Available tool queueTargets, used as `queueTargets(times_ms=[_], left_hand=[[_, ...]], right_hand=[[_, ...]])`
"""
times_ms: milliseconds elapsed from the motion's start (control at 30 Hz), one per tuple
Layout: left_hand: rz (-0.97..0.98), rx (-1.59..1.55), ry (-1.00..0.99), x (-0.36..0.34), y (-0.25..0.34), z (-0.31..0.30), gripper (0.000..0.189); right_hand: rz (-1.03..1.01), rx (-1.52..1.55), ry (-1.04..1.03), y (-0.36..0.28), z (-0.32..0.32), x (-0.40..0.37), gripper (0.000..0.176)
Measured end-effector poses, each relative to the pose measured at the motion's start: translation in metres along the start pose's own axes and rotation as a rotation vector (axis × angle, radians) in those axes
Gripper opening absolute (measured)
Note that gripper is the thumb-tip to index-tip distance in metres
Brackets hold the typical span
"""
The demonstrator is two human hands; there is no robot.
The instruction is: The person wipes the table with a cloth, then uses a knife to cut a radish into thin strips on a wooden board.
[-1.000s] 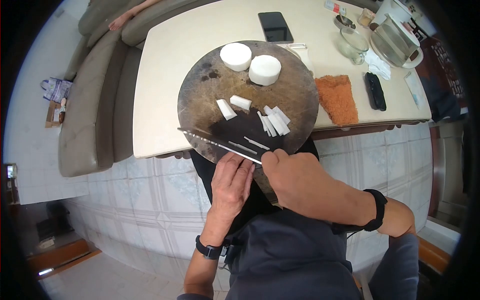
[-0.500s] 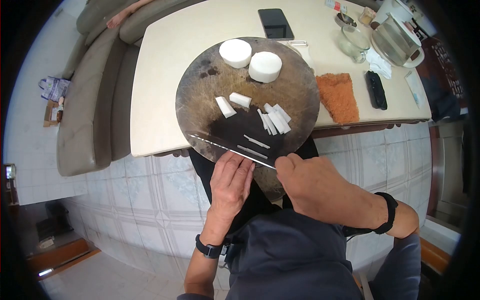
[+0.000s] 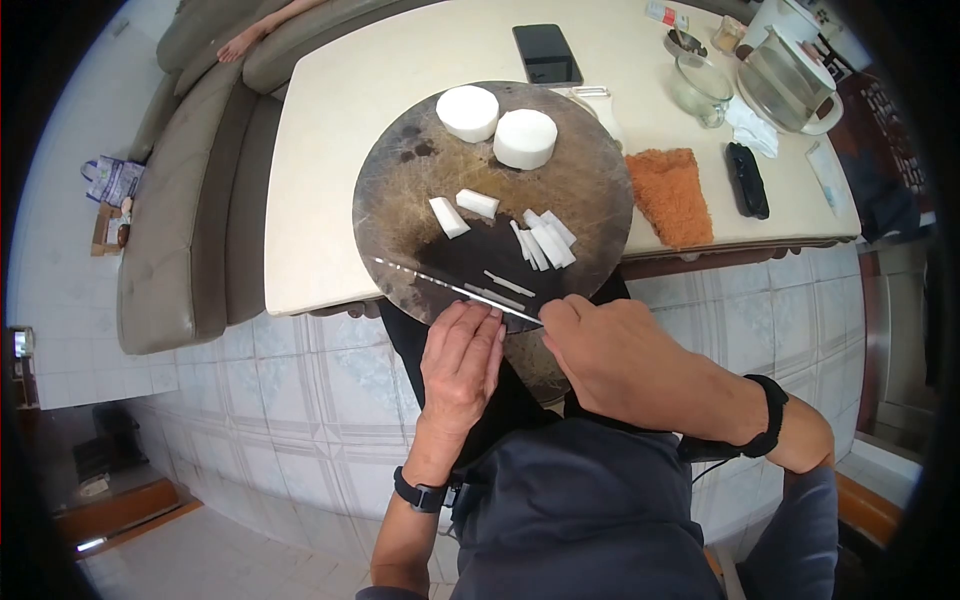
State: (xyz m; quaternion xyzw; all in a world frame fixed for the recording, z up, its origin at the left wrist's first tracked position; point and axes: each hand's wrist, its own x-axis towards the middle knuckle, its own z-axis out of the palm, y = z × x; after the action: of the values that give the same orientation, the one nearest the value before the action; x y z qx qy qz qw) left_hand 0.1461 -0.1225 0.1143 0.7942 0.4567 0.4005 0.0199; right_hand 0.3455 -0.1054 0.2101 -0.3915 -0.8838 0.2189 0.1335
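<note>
My right hand [image 3: 630, 355] is closed round the handle of a knife [image 3: 425, 278], whose blade slants across the near part of a round wooden cutting board [image 3: 590, 190]. Close against the blade, at the board's near edge, my left hand [image 3: 460, 362] has its fingers bent and pressed together; what lies under them is hidden. Just beyond the knife lie thin white strips [image 3: 509, 284]. Farther up are a fan of white radish slices [image 3: 548, 242] and two thick radish pieces [image 3: 477, 204]. Two large radish rounds [image 3: 525, 140] stand at the far side.
The board overhangs the near edge of a cream table [image 3: 320, 200]. On the table are a phone [image 3: 548, 54], a peeler [image 3: 590, 92], an orange cloth [image 3: 670, 197], a black case [image 3: 747, 180], a glass cup [image 3: 702, 90] and a glass pitcher [image 3: 787, 80]. A person's foot [image 3: 238, 45] rests on the sofa.
The knife and my right hand have shifted slightly left and away from me across the board. My left hand has hardly moved. The whole view has tilted a little.
</note>
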Motion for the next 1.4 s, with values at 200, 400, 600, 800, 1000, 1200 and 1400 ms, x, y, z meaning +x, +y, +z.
queueTargets(times_ms=[200, 400, 600, 800, 1000, 1200, 1400], left_hand=[[-0.002, -0.021, -0.007, 0.0, -0.002, -0.001, 0.025], [-0.009, -0.019, -0.013, 0.0, -0.002, 0.0, 0.026], [-0.023, -0.053, -0.014, 0.002, 0.0, -0.002, 0.027], [-0.195, -0.196, 0.04, 0.005, 0.005, -0.005, 0.023], [-0.973, -1.092, 0.421, 0.02, 0.015, -0.015, 0.027], [-1.087, -1.805, 0.275, 0.037, 0.024, -0.032, 0.039], [-1.271, -1.666, 0.316, 0.02, 0.023, -0.022, 0.03]], right_hand=[[0.019, 0.014, -0.062, 0.0, -0.002, -0.005, 0.021], [0.023, 0.101, -0.038, 0.004, 0.0, 0.007, 0.02], [0.083, 0.167, 0.019, 0.006, 0.019, 0.029, 0.013], [0.154, 0.315, 0.177, 0.014, 0.005, 0.018, 0.01], [0.443, 0.932, 0.006, 0.014, -0.019, 0.011, 0.026], [0.366, 1.185, -0.072, 0.014, -0.001, 0.006, 0.021], [0.405, 1.05, -0.023, 0.011, -0.001, -0.004, 0.019]])
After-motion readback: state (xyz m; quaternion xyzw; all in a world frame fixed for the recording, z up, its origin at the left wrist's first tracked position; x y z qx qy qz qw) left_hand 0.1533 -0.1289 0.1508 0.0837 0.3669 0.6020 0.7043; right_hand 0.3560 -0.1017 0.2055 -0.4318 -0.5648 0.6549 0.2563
